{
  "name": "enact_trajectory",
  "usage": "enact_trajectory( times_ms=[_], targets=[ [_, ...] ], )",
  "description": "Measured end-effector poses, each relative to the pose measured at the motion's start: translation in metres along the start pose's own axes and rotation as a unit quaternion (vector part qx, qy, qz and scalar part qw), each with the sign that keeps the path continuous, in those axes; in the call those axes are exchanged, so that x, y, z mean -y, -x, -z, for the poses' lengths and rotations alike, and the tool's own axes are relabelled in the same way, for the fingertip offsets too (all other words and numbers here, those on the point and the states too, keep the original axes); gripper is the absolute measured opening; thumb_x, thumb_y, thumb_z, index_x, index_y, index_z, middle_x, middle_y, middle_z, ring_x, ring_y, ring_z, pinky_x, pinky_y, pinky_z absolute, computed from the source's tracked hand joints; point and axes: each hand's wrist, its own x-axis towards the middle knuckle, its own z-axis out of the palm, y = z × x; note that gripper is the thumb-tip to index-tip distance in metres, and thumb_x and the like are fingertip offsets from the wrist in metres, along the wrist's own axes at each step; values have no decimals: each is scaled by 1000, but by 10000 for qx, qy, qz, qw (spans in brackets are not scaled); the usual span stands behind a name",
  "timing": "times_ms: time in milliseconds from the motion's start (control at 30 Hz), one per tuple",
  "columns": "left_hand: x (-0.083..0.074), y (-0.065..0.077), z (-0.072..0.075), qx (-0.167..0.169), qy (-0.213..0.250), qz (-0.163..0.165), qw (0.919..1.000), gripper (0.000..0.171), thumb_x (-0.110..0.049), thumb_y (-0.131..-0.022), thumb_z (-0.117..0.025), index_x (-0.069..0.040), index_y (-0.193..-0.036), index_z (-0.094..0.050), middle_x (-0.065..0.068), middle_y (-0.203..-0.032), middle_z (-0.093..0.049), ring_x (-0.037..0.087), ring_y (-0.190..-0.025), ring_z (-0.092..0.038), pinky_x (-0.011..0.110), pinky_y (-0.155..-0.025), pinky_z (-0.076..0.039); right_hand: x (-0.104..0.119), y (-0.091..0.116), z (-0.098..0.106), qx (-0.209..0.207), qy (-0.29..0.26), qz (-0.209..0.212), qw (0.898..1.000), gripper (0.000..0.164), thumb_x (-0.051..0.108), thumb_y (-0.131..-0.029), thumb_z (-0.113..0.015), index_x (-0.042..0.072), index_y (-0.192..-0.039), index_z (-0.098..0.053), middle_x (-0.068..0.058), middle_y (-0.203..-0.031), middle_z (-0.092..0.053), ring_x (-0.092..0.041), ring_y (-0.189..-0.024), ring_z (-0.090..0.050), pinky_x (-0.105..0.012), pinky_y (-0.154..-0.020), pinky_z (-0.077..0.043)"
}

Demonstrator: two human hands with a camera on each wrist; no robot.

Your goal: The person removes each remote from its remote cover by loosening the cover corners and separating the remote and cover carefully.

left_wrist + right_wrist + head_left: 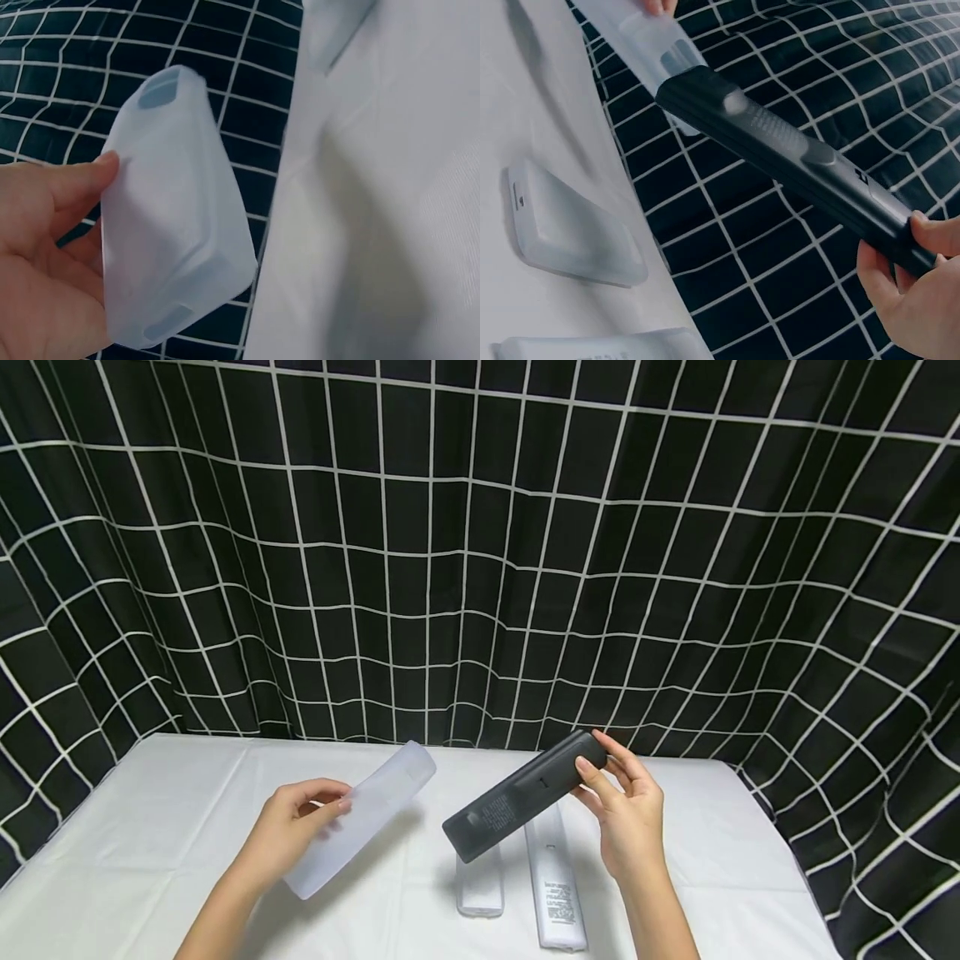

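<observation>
A black remote control (513, 797) is tilted in the air over the table, its back side with small printing towards the head camera. Thumb and fingers of my right hand (628, 814) pinch its upper right end. To the left, my left hand (288, 827) holds a translucent silicone remote cover (378, 802) by its edge between thumb and fingers. Slots show at both ends of the cover (172, 217) in the left wrist view. In the head view a gap separates the cover from the remote; in the right wrist view the remote's end (697, 90) overlaps the cover.
Below the black remote, a short whitish covered remote (480, 893) lies on the white table (135, 827). Beside it lies a longer one (557, 885) with printing near its front end. A black curtain with white grid lines (450, 568) hangs behind the table and at both sides.
</observation>
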Motion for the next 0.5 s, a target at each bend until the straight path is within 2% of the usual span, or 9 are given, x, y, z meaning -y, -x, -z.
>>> enact_trajectory(
  times_ms=[133,233,400,500],
  targets=[
    [1,4,5,-339,114,109,9993,22,-6,-99,-71,6,-117,-74,13,-102,-74,5,-74,-66,24,-70,-59,-2,-1,-5,103,126,-43,9999,39,-9,-97,-68,9,-131,-69,-4,-113,-61,-12,-85,-72,-31,-85,-64],
    [3,7,9,-516,244,244,9981,24,-4,-99,-71,8,-119,-73,12,-101,-74,5,-75,-66,23,-71,-59,-3,-2,-8,156,197,-64,9997,40,-10,-96,-68,0,-134,-62,0,-108,-66,-11,-85,-73,-30,-83,-64],
    [9,12,18,-708,339,456,9959,27,-3,-99,-70,10,-123,-70,8,-101,-75,5,-76,-66,22,-71,-60,-6,-4,-13,349,318,-127,9988,39,-11,-96,-68,-8,-133,-57,2,-104,-68,-11,-81,-72,-31,-79,-65],
    [14,15,23,-817,301,509,9949,28,-3,-100,-69,11,-124,-69,0,-98,-75,4,-76,-66,22,-71,-59,-8,-5,-17,483,421,-230,9977,40,-10,-95,-69,-10,-133,-57,0,-106,-66,-13,-78,-73,-32,-78,-65]
  ],
)
